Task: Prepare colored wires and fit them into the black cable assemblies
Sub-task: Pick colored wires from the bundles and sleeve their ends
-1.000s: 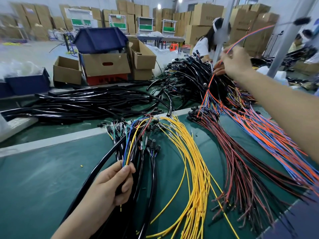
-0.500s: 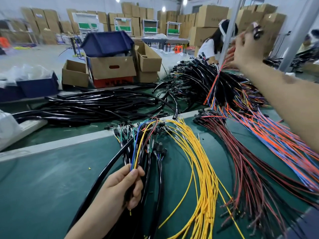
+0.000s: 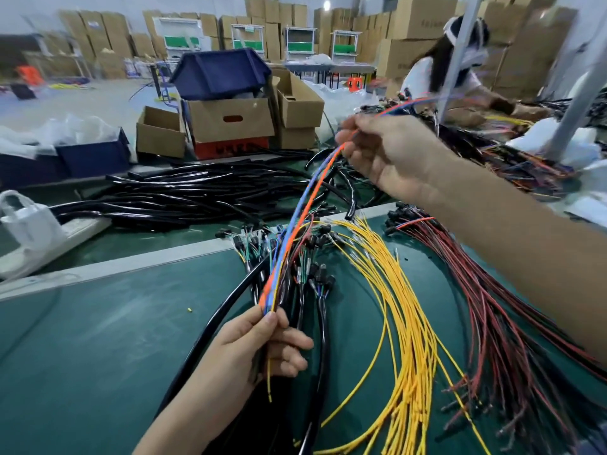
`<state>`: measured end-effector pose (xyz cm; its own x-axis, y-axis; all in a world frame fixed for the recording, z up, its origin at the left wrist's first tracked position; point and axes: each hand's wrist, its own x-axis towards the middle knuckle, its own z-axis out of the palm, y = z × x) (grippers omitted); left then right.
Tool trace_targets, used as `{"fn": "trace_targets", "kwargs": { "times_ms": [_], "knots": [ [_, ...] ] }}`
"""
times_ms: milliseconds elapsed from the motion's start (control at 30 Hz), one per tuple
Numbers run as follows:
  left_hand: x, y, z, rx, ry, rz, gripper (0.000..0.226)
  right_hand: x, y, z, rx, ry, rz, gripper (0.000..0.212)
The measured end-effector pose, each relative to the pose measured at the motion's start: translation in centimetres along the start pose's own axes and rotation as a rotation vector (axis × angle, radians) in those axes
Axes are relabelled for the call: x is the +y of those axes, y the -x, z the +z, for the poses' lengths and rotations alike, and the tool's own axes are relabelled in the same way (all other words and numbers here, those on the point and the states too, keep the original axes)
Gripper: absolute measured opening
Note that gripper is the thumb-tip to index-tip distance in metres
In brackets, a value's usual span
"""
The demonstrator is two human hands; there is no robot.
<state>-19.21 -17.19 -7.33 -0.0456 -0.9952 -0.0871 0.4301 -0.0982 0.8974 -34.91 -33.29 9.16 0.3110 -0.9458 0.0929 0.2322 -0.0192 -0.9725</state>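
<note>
1. Judged as an early stage: orange and blue wires (image 3: 305, 211) gathered, not yet fitted into the black cable (image 3: 210, 326).
2. With the left hand (image 3: 262, 343), gripped that cable and pinched the lower ends of the wires.
3. With the right hand (image 3: 391, 156), raised and farther away, pinched the same wires higher up.
4. Left to do, probably much: yellow wires (image 3: 407, 323) heaped just right of the left hand, red wires (image 3: 492, 307) under the right forearm, on the desk (image 3: 82, 339).

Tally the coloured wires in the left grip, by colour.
orange wire: 1
blue wire: 1
yellow wire: 1
Total: 3, pinched in the left hand. Motion blur could hide another strand.
</note>
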Motion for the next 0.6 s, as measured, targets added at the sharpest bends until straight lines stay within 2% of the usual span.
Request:
{"fn": "trace_targets", "kwargs": {
  "times_ms": [67, 167, 367, 600],
  "knots": [
    [0.1, -0.1, -0.3, 0.005, 0.033, -0.035, 0.020, 2.6, 1.2, 0.8, -0.103, 0.009, 0.103, 0.029],
    [0.3, 0.0, -0.7, -0.028, 0.053, -0.058, 0.021, 5.5, 1.6, 1.2, -0.112, 0.053, 0.163, 0.028],
    [0.3, 0.2, -0.7, -0.083, 0.020, -0.033, 0.035, 7.7, -0.2, 0.4, -0.014, 0.171, 0.102, 0.026],
    [-0.2, 0.2, -0.9, -0.117, -0.026, 0.024, 0.035, 8.7, -0.8, 0.7, -0.094, 0.203, 0.073, 0.026]
  ]
}}
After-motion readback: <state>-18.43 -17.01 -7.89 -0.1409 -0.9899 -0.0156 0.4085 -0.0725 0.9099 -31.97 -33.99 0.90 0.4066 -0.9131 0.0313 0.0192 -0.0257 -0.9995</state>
